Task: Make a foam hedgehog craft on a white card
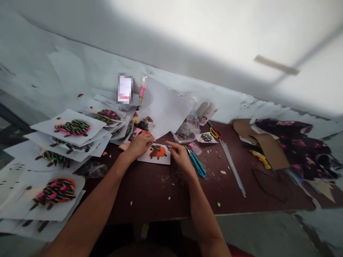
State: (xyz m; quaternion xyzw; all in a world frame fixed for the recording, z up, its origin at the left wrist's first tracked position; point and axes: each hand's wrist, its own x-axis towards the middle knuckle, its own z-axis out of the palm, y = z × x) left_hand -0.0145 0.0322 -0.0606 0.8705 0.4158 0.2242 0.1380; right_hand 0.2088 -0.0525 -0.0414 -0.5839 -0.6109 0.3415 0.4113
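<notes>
A white card (154,159) with an orange and dark-striped hedgehog figure (158,151) lies on the table between my hands. My left hand (139,145) is at the card's upper left edge, its fingers bent together beside orange and pink pieces (144,133); what they grip, if anything, is hidden. At the card's right edge is my right hand (180,156), index finger and thumb brought close together around a tiny dark spot too small to name. Teal-handled scissors or pliers (197,165) lie just right of that hand.
Stacked cards with hedgehog figures (72,127) fill the left side. Behind stand a lit phone (125,88) and a large white sheet (163,107). To the right are yellow-and-red scissors (215,132), clear glue sticks (233,167), a yellow glue gun (260,159) and dark floral cloth (297,150).
</notes>
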